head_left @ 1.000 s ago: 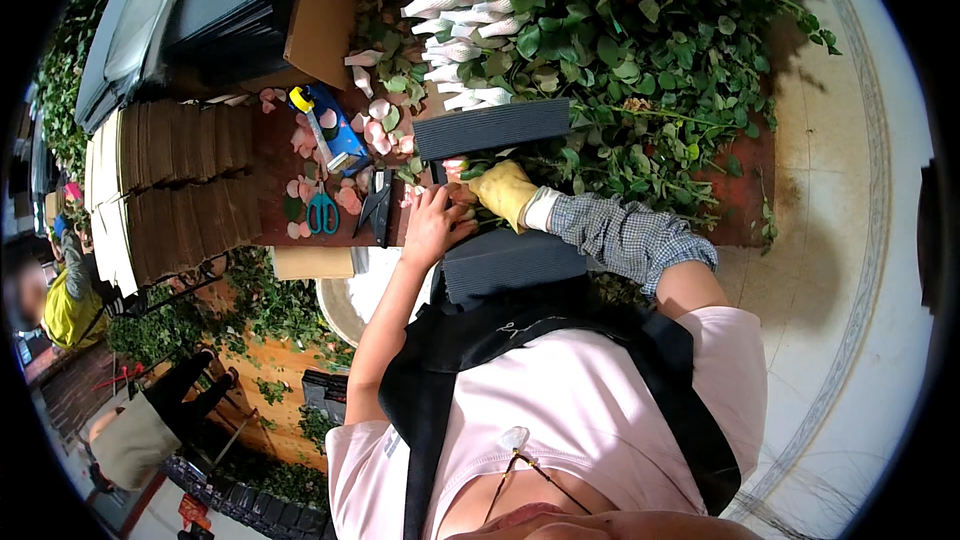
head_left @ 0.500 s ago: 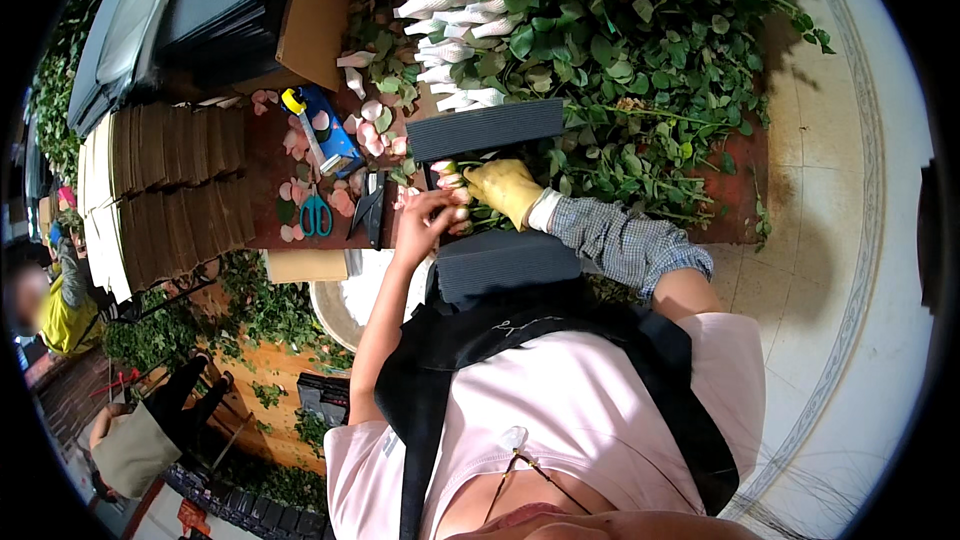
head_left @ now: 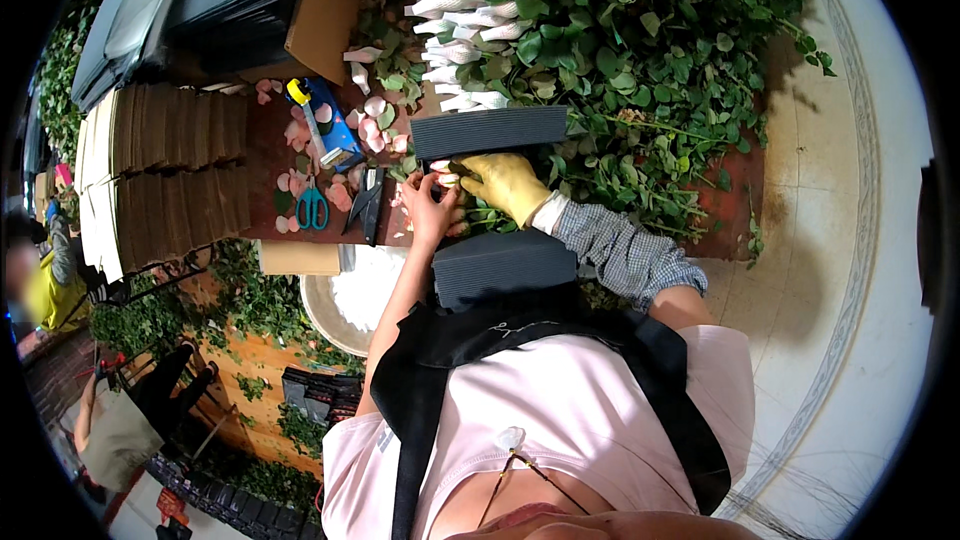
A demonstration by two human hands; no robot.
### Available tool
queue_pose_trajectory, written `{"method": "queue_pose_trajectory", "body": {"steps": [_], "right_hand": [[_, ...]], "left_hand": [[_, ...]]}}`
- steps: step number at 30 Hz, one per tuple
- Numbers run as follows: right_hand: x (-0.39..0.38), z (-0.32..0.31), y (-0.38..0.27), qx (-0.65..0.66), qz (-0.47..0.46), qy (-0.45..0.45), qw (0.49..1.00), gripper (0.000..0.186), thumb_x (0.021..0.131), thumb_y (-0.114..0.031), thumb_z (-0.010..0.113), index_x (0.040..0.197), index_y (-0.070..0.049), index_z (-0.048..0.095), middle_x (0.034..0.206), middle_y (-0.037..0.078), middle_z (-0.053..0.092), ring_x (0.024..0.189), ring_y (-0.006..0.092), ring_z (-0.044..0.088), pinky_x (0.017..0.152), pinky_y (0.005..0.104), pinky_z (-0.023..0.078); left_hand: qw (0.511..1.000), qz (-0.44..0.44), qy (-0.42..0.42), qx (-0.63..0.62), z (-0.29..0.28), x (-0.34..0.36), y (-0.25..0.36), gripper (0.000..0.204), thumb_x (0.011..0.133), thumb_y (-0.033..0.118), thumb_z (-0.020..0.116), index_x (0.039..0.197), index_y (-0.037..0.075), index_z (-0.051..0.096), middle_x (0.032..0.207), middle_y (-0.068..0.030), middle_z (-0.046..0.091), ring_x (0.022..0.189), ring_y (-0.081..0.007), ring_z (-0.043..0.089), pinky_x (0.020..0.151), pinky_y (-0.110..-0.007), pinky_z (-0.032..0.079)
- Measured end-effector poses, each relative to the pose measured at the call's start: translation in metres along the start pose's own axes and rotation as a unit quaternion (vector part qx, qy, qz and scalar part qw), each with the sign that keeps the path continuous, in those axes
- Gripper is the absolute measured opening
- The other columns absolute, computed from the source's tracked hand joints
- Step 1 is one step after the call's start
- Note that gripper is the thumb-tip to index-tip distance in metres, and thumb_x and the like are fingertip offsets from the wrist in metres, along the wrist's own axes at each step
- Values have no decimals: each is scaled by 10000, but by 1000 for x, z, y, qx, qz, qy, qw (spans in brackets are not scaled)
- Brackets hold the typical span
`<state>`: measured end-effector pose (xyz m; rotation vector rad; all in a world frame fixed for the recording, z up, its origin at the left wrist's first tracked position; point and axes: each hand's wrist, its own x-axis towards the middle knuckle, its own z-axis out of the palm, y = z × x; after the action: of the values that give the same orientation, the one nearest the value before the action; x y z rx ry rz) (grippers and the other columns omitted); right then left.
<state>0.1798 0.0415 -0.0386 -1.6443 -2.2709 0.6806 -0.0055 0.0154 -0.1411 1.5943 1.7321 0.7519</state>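
Pink roses (head_left: 456, 228) lie side by side between two dark ribbed cardboard pieces, the far piece (head_left: 490, 130) and the near piece (head_left: 505, 268). My bare left hand (head_left: 430, 208) is closed at the rose heads, its fingertips pinching at the petals of one bloom. From the right, my right hand (head_left: 507, 187), in a yellow glove with a checked sleeve, is closed round the same pale pink rose (head_left: 446, 180) just behind its head. The stems are mostly hidden under the glove and sleeve. Teal-handled scissors (head_left: 312, 208) and a black stapler (head_left: 368, 206) lie left of my left hand.
White-netted rose heads (head_left: 450, 0) with leafy stems (head_left: 650, 50) fill the table's far side. Stacked brown cardboard (head_left: 180, 180) stands left, near a blue box (head_left: 335, 125) with a yellow-ended tool. Loose petals (head_left: 375, 130) are scattered about. A round tub (head_left: 325, 315) sits below the table edge.
My left hand has shifted slightly right and its fingers have drawn in closer on the bloom. The gloved right hand stays at nearly the same place by the rose heads.
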Motion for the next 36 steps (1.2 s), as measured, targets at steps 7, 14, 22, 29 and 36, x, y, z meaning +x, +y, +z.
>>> {"method": "queue_pose_trajectory", "body": {"steps": [7, 14, 22, 29, 36], "right_hand": [[2, 6, 1, -96, -4, -111, 989, 442, 840, -374, 766, 1145, -80, 637, 947, 126, 707, 891, 330, 696, 757, 454, 554], [2, 13, 0, -155, -14, -125, 980, 424, 856, -411, 741, 1099, -74, 658, 887, 109, 714, 811, 303, 715, 670, 436, 565], [-5, 0, 10, -80, -51, -99, 991, 550, 887, -358, 726, 1324, -58, 580, 979, 133, 692, 933, 335, 682, 777, 465, 546], [-31, -64, 1, 195, -46, -11, 980, 470, 937, -165, 682, 1380, -57, 571, 1301, 171, 662, 1191, 321, 637, 1022, 407, 499], [43, -201, -130, 371, -133, 37, 918, 499, 980, -113, 629, 1466, -70, 521, 1329, 92, 659, 1246, 184, 595, 1079, 342, 447]], "left_hand": [[998, 53, 2, 19, -22, 3, -1, 407, 827, 266, 836, 1144, 59, 685, 1246, -179, 551, 1172, -351, 528, 1001, -443, 442], [981, -115, -47, -150, -89, 0, 11, 277, 1060, 194, 547, 1162, -38, 659, 871, -103, 742, 796, -173, 708, 725, -304, 550], [904, -154, -309, -251, -28, 0, 17, 312, 1051, 230, 506, 1181, -18, 643, 949, -100, 733, 859, -196, 710, 739, -351, 585], [904, -139, -333, -229, -39, 1, 21, 317, 993, 220, 570, 1182, -20, 656, 1042, -181, 737, 970, -301, 713, 844, -409, 557], [888, -109, -344, -286, -8, 2, -10, 187, 1026, 91, 459, 1092, -39, 576, 750, -19, 463, 602, -116, 415, 460, -278, 323]]}}
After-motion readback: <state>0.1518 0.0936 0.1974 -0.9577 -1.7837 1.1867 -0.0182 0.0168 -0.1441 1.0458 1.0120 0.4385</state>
